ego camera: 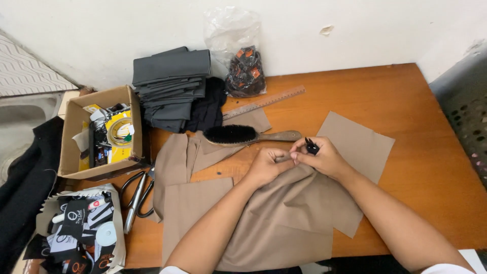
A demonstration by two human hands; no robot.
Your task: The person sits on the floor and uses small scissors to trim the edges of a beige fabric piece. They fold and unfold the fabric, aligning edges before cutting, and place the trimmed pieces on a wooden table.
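Observation:
Both my hands meet over a piece of tan fabric spread on the wooden table. My left hand pinches a fold of the tan fabric with its fingers closed. My right hand holds a small black tool between thumb and fingers, right beside the left hand's fingertips. More flat tan fabric pieces lie under and around the one I work on.
A wooden brush with black bristles and a wooden ruler lie just beyond my hands. Folded dark grey cloth, a plastic bag of small items, a cardboard box, large scissors and a pile of labels sit to the left.

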